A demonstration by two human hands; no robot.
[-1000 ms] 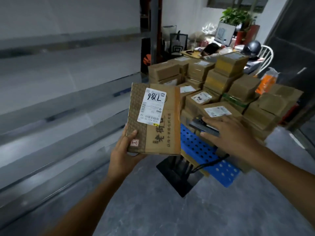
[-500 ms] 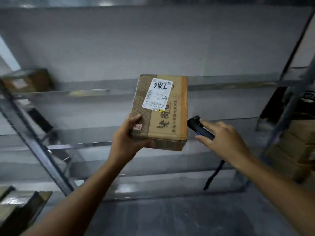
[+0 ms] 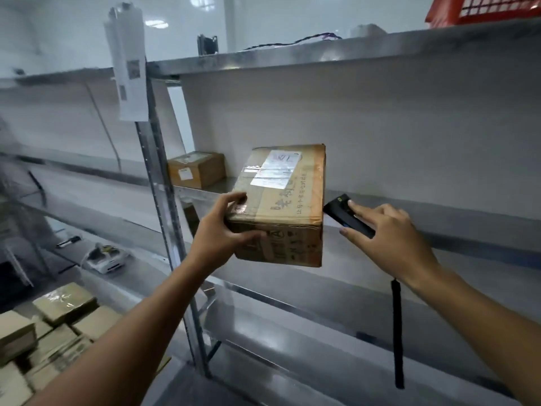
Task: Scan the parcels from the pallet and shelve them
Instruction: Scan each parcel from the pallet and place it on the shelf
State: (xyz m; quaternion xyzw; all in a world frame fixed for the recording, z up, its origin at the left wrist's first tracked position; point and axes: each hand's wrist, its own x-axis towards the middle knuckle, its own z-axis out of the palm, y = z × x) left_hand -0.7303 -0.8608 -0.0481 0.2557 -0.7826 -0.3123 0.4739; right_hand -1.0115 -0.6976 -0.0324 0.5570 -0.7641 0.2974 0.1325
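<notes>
Metal shelf (image 3: pixel 468 227); brown parcel (image 3: pixel 281 212), label (image 3: pixel 275 169) unreadable, firmly in left hand (image 3: pixel 222 238); black scanner (image 3: pixel 342 213) firmly in right hand (image 3: pixel 392 238).

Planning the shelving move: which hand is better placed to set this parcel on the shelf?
Left. The left hand grips the parcel right in front of the shelf, while the right hand is occupied holding the scanner.

We see a matt brown cardboard parcel (image 3: pixel 281 206) with glossy tape over its paper label (image 3: pixel 275 169), smooth galvanised metal shelving (image 3: pixel 409 230), and a black plastic scanner (image 3: pixel 347 215).
</notes>
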